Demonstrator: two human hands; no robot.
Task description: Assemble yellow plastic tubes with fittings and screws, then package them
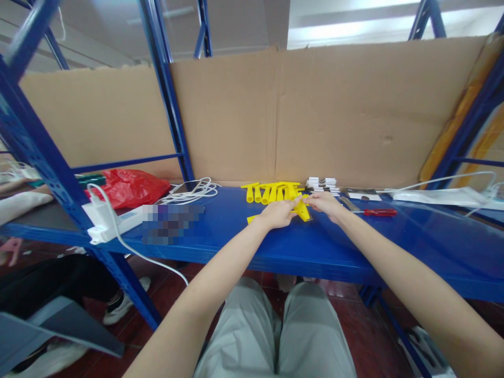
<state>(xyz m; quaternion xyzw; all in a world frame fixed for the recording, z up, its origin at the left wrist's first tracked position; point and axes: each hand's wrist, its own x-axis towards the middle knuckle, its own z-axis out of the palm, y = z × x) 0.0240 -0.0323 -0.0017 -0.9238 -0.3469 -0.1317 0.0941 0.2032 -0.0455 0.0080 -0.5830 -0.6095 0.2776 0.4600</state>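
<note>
Cardboard sheeting [334, 105] stands along the back of your blue workbench [220, 231], between blue metal posts [167, 94]. You have one yellow piece [302, 212] between your two hands, over the middle of the bench and in front of a row of similar yellow parts [270, 193]. Your left hand [279, 212] is closed around its left side, thumb along the top. Your right hand [325, 203] has its fingertips drawn together at the upper right of the piece; whether they grip it or something small cannot be told. Another yellow part [252, 218] lies beside your left wrist, partly hidden by the arm.

Right of the row, you have a stack of white pieces [322, 185] near the cardboard. A screwdriver with a red handle [380, 212] lies to the right of your right hand. On your left are a coiled white cable [197, 190], a red plastic bag [134, 188] and a white power strip [122, 223] with a plug fitted; a patch beside it is blurred out. Below the bench you have a dark red tiled floor [346, 331]. A co-worker's dark-trousered leg [74, 278] shows at far left, beyond the post.
</note>
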